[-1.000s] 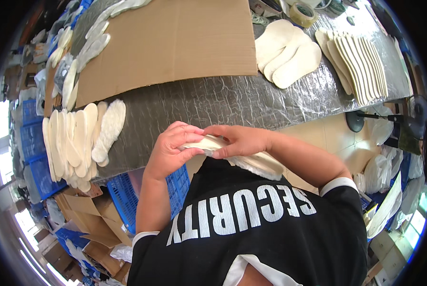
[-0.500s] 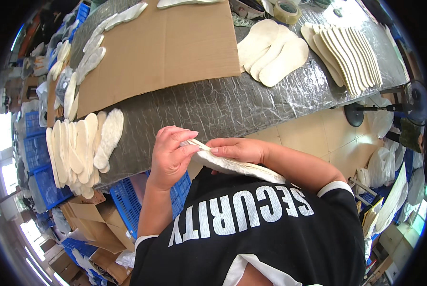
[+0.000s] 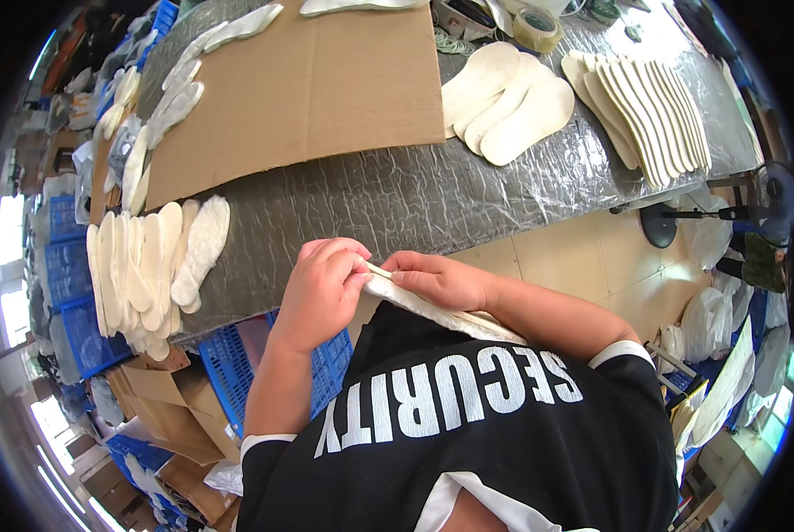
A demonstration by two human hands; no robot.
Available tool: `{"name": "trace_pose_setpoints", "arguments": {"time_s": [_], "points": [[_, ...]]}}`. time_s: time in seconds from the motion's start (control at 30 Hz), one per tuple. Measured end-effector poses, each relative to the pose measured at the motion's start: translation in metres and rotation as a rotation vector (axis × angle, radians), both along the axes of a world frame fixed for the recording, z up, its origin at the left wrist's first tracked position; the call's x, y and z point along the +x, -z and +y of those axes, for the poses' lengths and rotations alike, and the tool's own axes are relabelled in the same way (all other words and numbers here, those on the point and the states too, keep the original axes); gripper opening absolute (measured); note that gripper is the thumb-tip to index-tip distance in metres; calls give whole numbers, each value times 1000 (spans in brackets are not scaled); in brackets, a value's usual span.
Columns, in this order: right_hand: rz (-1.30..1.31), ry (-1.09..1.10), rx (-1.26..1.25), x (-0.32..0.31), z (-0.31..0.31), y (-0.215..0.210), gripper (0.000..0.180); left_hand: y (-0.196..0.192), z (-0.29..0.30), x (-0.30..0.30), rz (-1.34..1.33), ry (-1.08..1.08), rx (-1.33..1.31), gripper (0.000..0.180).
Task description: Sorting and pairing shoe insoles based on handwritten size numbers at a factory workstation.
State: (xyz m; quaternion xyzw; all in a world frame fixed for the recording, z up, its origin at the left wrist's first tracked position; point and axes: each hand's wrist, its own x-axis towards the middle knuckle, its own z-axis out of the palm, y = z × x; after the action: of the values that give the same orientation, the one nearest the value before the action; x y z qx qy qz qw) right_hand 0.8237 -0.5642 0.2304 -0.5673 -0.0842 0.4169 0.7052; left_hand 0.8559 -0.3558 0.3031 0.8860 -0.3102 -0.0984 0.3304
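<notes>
Close to my chest, a cream fleece insole (image 3: 434, 314) is held lengthwise between both hands, its fluffy side toward my shirt. My left hand (image 3: 320, 288) pinches its far left end with curled fingers. On the same edge, a little to the right, my right hand (image 3: 445, 282) grips with its thumb on top. The edge looks layered, but I cannot tell whether there is one insole or two. Its right end rests near my right forearm. A pile of cream insoles (image 3: 140, 266) lies left of my left hand, with a fluffy one (image 3: 203, 253) on its right side.
A brown cardboard sheet (image 3: 317, 89) covers part of the grey-covered table (image 3: 361, 199). Several insoles lie fanned (image 3: 530, 120) on the far right, beside a leaning row (image 3: 658, 115). A tape roll (image 3: 539, 31) sits behind. Blue crates (image 3: 228, 372) stand below the table's edge.
My left fingers have curled further over the insole's end, and that hand has turned slightly. Less of the fluffy side shows now. My right hand keeps its grip.
</notes>
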Motion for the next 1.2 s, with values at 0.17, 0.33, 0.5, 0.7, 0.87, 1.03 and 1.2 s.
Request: {"name": "trace_pose_setpoints", "arguments": {"time_s": [0.17,0.33,0.5,0.7,0.87,1.03,1.2], "points": [[-169,-48,-45,0,-4,-1,44,-1,-7,0,-10,-26,-11,8],[-173,-98,-66,1,-8,-15,42,-2,-7,1,-38,-10,-32,7],[-279,-119,-102,-1,-11,-22,37,-1,-4,1,62,-20,-82,10],[-341,-138,-95,-3,-11,-20,35,-4,0,-2,343,-127,-213,11],[-219,-230,-48,3,-13,-25,43,13,14,-4,682,-223,-538,14],[144,-266,397,5,-23,-2,73,30,22,-1,705,-217,-651,21],[342,-267,473,13,-33,2,97,20,8,4,319,-109,-326,21]]}}
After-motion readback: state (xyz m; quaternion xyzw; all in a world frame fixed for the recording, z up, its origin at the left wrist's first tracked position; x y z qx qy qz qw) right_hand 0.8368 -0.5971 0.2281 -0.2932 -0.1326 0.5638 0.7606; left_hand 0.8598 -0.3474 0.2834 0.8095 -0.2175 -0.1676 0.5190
